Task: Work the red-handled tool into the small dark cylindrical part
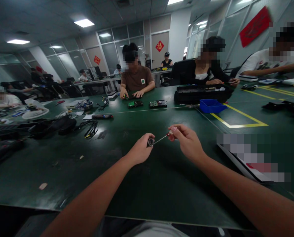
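My left hand [140, 149] is closed round a small dark cylindrical part [150, 142], whose ringed round end faces me. In my right hand [187, 140] is a screwdriver [161, 139] with a reddish, see-through handle, its fingers wrapped round that handle. The thin metal shaft points left and down toward the cylindrical part. Its tip is at or very near the part's right side; whether they touch I cannot tell. Both hands are above the green table [147, 187], and most of the part is hidden by my left fingers.
A blue bin [212, 106] stands beyond my right hand, before a long black case [202, 95]. Two circuit-board devices lie near a co-worker [137, 79] opposite. Coiled cables [91, 129] and black items are at left. A flat, partly blurred-out object [243, 164] lies right.
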Tool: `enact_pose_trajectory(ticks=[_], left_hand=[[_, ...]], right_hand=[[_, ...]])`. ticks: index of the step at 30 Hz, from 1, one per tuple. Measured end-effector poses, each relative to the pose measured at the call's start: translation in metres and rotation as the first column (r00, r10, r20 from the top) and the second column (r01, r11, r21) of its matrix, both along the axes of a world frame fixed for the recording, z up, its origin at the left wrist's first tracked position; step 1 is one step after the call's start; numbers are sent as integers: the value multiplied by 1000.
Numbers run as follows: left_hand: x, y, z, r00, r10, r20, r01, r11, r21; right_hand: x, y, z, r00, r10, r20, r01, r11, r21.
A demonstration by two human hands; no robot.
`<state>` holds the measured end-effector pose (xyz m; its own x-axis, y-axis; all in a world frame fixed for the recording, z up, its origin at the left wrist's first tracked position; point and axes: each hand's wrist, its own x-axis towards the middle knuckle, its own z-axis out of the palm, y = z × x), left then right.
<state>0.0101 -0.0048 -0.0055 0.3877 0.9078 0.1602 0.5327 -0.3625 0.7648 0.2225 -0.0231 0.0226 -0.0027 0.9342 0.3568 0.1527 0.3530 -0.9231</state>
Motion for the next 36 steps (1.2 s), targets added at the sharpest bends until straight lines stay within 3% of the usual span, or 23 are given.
enact_pose_trajectory(ticks=[7,19,29,36], left_hand=[[-1,4,1,998,0,60,-5,996,90],[-1,5,3,991,80,106,-91,991,98],[-5,3,4,999,23,42,-31,982,189],[-6,4,4,1000,17,15,-20,970,240]], right_hand=[[0,2,-4,1000,-24,14,24,1000,-2],[1,3,-3,993,-88,81,83,995,58],[2,-4,6,907,-253,337,222,967,128],[3,-5,3,907,-138,397,49,972,228]])
